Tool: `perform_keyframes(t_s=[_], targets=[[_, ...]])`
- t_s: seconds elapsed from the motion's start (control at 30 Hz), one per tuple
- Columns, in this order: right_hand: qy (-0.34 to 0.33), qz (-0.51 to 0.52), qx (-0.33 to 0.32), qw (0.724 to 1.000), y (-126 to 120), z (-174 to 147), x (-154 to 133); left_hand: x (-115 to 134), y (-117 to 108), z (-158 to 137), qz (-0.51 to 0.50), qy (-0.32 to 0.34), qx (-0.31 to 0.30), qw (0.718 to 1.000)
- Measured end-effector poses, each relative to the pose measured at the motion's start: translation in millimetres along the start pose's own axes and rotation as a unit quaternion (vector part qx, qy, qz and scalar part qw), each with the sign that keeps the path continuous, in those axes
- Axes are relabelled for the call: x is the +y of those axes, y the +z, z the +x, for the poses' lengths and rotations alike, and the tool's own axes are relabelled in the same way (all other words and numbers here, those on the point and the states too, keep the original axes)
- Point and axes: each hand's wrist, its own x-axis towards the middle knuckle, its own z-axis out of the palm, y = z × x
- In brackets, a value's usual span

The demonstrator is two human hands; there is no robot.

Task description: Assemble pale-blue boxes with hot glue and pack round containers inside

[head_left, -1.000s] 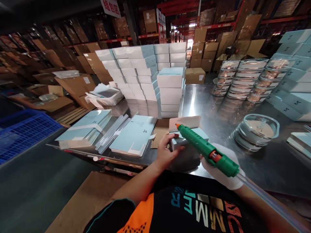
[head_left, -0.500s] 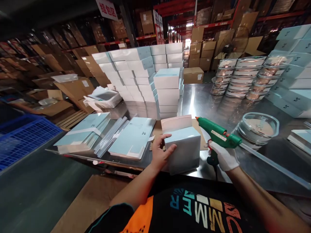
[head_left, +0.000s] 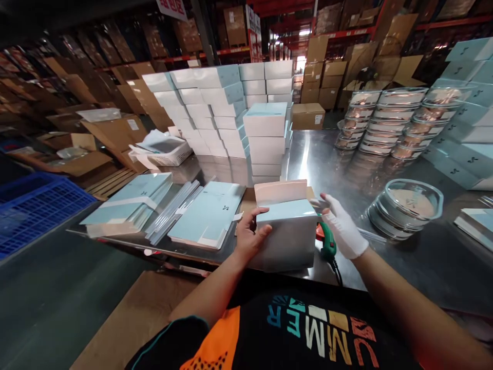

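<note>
Steel counter [head_left: 331,159], pale-blue box [head_left: 287,234] at 6 o'clock edge, flap up. Left hand [head_left: 248,239] grips its 9 o'clock side, fingers curled on it. Gloved right hand [head_left: 342,231] at 3 o'clock, fingers spread, touching box corner. Green glue gun [head_left: 327,246] lies beneath.
</note>
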Motion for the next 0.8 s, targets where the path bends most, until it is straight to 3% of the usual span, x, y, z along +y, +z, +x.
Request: perform_keyframes(t_s=[0.1,0.17,0.27,0.4,0.6,0.8], targets=[[0.04,0.112,-0.051,0.992,30.2,11.7,-30.0,-0.1,-1.9,3.1,0.008,0.007,-0.037,0.999],[0.023,0.125,-0.082,0.988,36.9,15.1,-36.6,-0.8,-4.2,4.6,0.02,0.007,-0.055,0.998],[-0.054,0.08,-0.099,0.99,30.8,13.3,-29.7,-4.0,-4.2,5.5,0.009,0.038,-0.055,0.998],[-0.178,0.059,-0.112,0.976,18.3,4.9,-17.7,-7.8,-0.4,7.8,-0.104,0.119,-0.015,0.987],[-0.203,0.07,-0.176,0.961,11.4,-7.0,-31.3,5.2,-17.6,14.6,-0.002,0.181,-0.158,0.971],[-0.27,0.065,-0.161,0.947,8.9,-9.6,-27.7,12.6,-21.7,19.7,0.042,0.159,-0.189,0.968]])
